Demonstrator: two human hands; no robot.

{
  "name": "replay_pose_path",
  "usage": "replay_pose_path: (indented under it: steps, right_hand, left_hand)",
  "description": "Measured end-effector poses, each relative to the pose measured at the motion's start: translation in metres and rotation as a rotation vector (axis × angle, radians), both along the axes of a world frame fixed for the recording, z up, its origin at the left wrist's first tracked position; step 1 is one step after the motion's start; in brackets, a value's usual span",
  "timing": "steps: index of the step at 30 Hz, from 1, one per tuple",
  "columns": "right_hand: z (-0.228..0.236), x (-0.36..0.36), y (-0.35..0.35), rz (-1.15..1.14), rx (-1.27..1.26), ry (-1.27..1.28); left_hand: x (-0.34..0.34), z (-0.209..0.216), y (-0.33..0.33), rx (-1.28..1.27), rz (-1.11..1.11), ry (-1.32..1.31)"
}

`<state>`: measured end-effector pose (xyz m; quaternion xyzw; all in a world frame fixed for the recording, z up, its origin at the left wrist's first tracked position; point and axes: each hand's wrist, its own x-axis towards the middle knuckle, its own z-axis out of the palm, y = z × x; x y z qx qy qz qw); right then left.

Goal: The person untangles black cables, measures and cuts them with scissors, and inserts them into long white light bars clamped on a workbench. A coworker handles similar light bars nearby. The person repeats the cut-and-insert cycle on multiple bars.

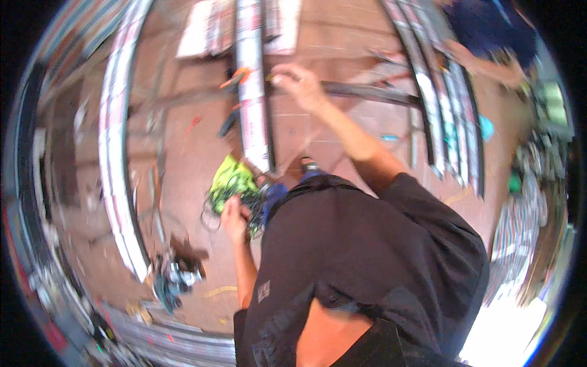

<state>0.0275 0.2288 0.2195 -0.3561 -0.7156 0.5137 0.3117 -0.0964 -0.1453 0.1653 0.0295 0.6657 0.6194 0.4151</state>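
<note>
My right hand (296, 84) reaches forward beside a long wrapped metal profile (252, 92). Its fingers are curled together, and a small yellowish speck shows at their tips; blur hides what it is. Closer to my body, my left hand (234, 219) hangs with its fingers loosely apart, holding nothing that I can see. Behind it, a bright yellow-green cloth or bag (235, 174) lies by my feet, with a tangle of dark cord (244, 199) over it. An orange-handled tool (237, 77) rests at the profile's left edge.
Another wrapped profile (113, 134) runs along the left, near a power tool (170, 281) on the floor. Several profiles (449, 116) lie side by side at the right across a dark crossbar (367, 92). A co-worker's arm (486, 66) reaches over them.
</note>
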Motion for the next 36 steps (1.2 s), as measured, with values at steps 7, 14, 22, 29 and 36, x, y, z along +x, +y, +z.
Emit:
replay_pose_path:
  steps: [7,14,22,29,36]
  right_hand:
    - [0.034,0.229,0.010,-0.639,0.499,-0.275]
    - [-0.019,0.511,0.047,-1.061,0.575,-1.170]
    - [-0.031,0.595,0.059,-0.889,0.000,-1.291]
    - [-0.048,0.653,0.100,-0.440,0.100,-1.396]
    - [-0.025,0.629,0.057,-0.676,-0.255,0.023]
  left_hand:
    - [0.028,-0.018,-0.011,-0.101,-0.226,0.105]
    - [0.064,-0.003,0.015,-0.092,-0.455,0.194]
    - [0.103,0.016,0.047,-0.050,-0.229,0.013]
    - [0.116,0.014,0.063,0.016,-0.008,-0.055]
    - [0.122,0.036,0.065,-0.024,0.061,-0.065]
